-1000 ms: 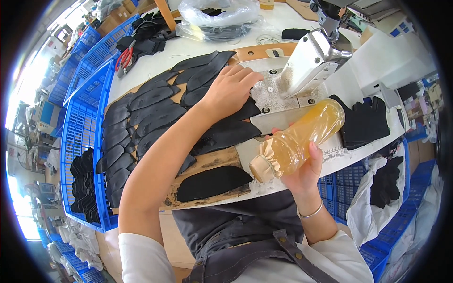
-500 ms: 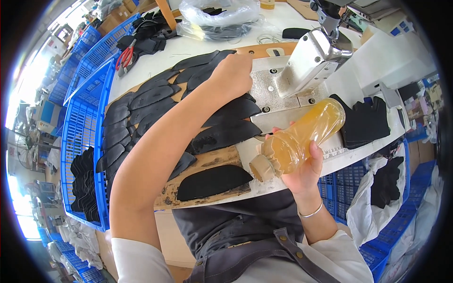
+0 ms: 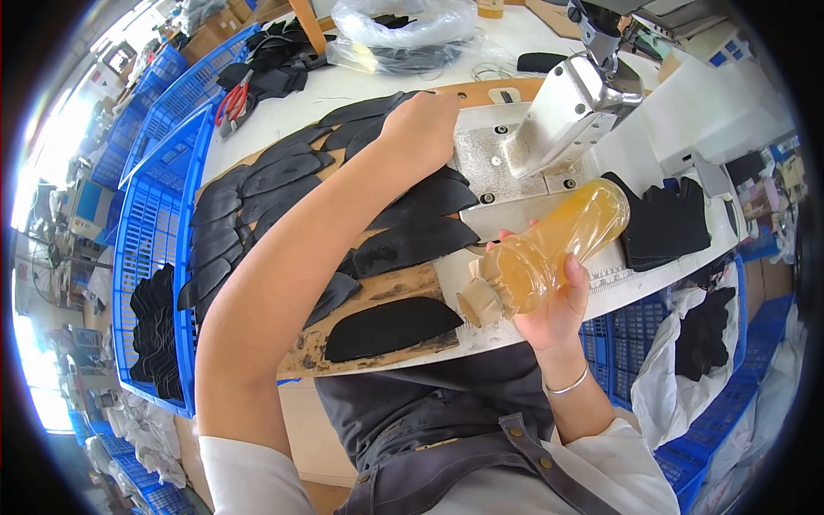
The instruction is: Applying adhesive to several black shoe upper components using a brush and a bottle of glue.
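My right hand (image 3: 556,309) is wrapped round a clear plastic bottle (image 3: 558,245) of amber liquid, possibly glue. The bottle lies tilted, its tan-taped neck pointing down to the left. Stretched across to the far side, my left hand (image 3: 422,129) is closed at the far end of the rows of overlapping black curved pieces (image 3: 416,245). Its fingertips are hidden behind the knuckles, so what they pinch does not show. A single black half-oval piece (image 3: 395,330) lies flat on the stained wooden board (image 3: 373,300) near the front edge.
A metal machine post (image 3: 558,116) rises at the right of the white table. Beside it sits a stack of black cut pieces (image 3: 668,223). Blue crates (image 3: 154,215) stand at the left. Red-handled pliers (image 3: 233,105) and a clear plastic bag (image 3: 403,39) lie at the back.
My left hand has shifted very slightly at the far end of the black pieces. The bottle stays in my right hand, almost unmoved. The view has moved a little.
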`<action>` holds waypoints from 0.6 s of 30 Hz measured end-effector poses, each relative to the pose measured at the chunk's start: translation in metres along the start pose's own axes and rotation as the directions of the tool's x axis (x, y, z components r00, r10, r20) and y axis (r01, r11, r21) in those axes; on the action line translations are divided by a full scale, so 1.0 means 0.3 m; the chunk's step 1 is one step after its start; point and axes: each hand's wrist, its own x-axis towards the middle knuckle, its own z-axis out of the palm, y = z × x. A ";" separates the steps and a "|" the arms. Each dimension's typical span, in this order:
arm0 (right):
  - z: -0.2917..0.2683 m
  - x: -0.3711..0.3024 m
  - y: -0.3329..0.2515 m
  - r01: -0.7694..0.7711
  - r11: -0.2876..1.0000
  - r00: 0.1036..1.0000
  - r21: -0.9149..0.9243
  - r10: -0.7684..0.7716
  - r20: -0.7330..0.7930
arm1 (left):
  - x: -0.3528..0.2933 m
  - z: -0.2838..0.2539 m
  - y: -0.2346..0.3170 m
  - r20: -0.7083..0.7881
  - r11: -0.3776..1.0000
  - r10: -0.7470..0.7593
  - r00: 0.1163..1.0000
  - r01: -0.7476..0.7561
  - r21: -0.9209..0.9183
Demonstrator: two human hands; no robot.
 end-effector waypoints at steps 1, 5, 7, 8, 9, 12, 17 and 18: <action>0.001 0.000 -0.001 0.000 1.000 1.000 0.000 0.000 0.000 | -0.003 0.002 0.002 -0.068 0.997 0.037 0.997 -0.032 0.069; -0.003 -0.004 -0.003 0.006 1.000 1.000 0.001 -0.006 -0.009 | -0.002 0.004 0.003 -0.050 0.995 0.018 0.999 -0.014 0.095; -0.003 -0.005 -0.005 0.010 1.000 1.000 0.001 -0.010 -0.013 | 0.002 0.010 -0.007 -0.050 0.993 0.047 0.998 -0.041 0.109; 0.000 -0.002 -0.003 0.010 1.000 1.000 0.007 -0.010 -0.029 | -0.001 0.007 -0.007 -0.051 0.993 0.045 0.998 -0.039 0.109; 0.003 0.000 -0.002 0.010 1.000 0.999 0.013 -0.009 -0.045 | -0.007 0.005 -0.007 -0.092 0.979 0.078 0.993 -0.058 0.196; -0.001 0.002 -0.003 -0.020 0.999 0.998 -0.035 0.017 -0.062 | -0.033 -0.022 0.013 -0.250 0.961 0.136 0.959 -0.066 0.269; 0.006 0.005 0.004 -0.006 0.996 0.999 -0.087 0.002 -0.050 | -0.223 -0.151 0.076 -0.400 0.985 0.128 0.907 -0.070 0.157; 0.006 0.002 0.001 0.017 0.996 0.998 -0.091 -0.022 -0.052 | -0.290 -0.167 0.082 -0.372 0.979 0.165 0.913 -0.105 0.177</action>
